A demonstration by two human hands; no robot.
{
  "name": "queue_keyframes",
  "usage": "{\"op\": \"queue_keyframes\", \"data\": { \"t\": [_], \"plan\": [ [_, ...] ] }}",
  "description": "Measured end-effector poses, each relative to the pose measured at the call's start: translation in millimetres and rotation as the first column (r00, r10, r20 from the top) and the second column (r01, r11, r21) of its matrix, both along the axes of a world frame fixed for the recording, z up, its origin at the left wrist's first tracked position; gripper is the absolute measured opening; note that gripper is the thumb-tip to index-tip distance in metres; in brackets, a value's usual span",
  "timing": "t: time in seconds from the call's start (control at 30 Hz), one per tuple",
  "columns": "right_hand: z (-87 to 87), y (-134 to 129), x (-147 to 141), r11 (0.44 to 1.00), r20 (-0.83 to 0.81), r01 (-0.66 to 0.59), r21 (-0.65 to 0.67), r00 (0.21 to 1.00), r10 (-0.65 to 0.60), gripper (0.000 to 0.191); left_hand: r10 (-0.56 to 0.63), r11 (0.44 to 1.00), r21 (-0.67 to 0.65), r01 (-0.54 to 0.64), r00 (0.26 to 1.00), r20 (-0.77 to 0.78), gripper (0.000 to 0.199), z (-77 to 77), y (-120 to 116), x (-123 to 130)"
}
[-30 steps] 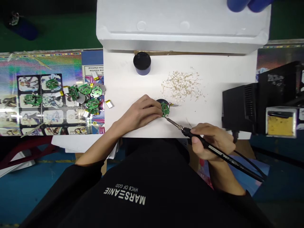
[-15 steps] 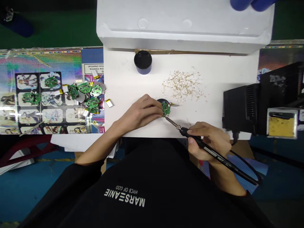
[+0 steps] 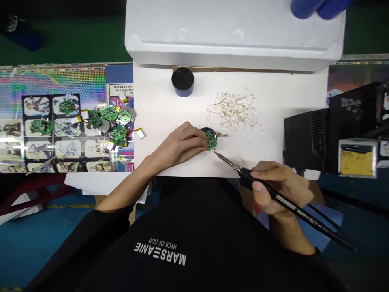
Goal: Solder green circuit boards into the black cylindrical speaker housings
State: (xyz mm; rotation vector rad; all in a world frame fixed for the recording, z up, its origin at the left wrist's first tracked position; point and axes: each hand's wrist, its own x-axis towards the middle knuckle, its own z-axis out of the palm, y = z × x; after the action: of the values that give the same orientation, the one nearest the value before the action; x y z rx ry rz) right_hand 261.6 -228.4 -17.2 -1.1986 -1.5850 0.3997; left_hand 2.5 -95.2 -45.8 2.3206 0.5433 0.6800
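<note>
Green board [image 3: 211, 140] sits in the fingers of our left hand [image 3: 179, 144], which grasps it together with a round black part [image 3: 207, 131] lying partly beneath it. A small metal tab [image 3: 223, 135] pokes out past the board on the far side. Our right hand [image 3: 281, 182] is closed around a soldering iron [image 3: 273, 194], gripping it like a pen, with the metal tip [image 3: 216, 153] just beside the board; we cannot tell whether they touch.

Both hands rest over a white sheet [image 3: 267, 93] on the tabletop. Pale solder scraps [image 3: 232, 110] lie scattered on it, just beyond the board, and a black-capped jar [image 3: 182, 81] stands farther off, near a white foam box [image 3: 234, 32]. Blue rolls [image 3: 319, 8] lie on that box.

To our left, a heap of green boards [image 3: 109, 121] with small pouch batteries sits on a holographic printed mat [image 3: 60, 81], and one loose battery [image 3: 140, 133] lies at the sheet's edge. To our right stands a black soldering station [image 3: 306, 140], with a yellow sponge [image 3: 357, 161] in a metal tray beside it.
</note>
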Motion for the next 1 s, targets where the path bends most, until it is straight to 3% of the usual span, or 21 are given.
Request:
{"op": "queue_keyframes", "data": {
  "t": [0.17,0.37,0.53,0.63,0.73,0.87,1.0],
  "plan": [
    [-0.7,-1,5,0.997,-0.038,0.076,-0.034,0.996,-0.077,0.006,-0.004,1.0,0.001,0.004,1.0,0.025,0.013,1.4,-1,1],
    [-7.6,-7,15,0.986,-0.108,0.166,-0.031,0.98,-0.169,0.008,0.0,1.0,0.015,0.0,1.0,0.01,0.012,6.0,-1,-1],
    [-17.8,-13,23,0.963,-0.155,0.269,-0.009,0.951,-0.267,0.009,0.094,0.995,0.027,-0.094,0.996,-0.001,0.014,1.7,-6,-6],
    [-25.5,-10,24,0.934,-0.189,0.357,0.0,0.917,-0.351,0.011,0.12,0.992,-0.027,-0.12,0.993,-0.001,0.021,-3.8,-12,-3],
    [-33.6,0,24,0.903,-0.223,0.422,-0.084,0.875,-0.43,0.019,0.096,0.986,-0.137,-0.094,0.995,0.01,0.01,-5.1,-15,0],
    [-43.5,15,21,0.901,-0.257,0.362,-0.237,0.871,-0.418,0.023,0.051,0.967,-0.253,-0.044,0.998,0.024,0.008,9.9,-5,-12],
    [-57.6,19,15,0.9,-0.256,0.272,-0.341,0.894,-0.367,0.023,0.068,0.954,-0.293,-0.064,0.998,0.004,0.013,38.7,17,-56]
  ]
}}
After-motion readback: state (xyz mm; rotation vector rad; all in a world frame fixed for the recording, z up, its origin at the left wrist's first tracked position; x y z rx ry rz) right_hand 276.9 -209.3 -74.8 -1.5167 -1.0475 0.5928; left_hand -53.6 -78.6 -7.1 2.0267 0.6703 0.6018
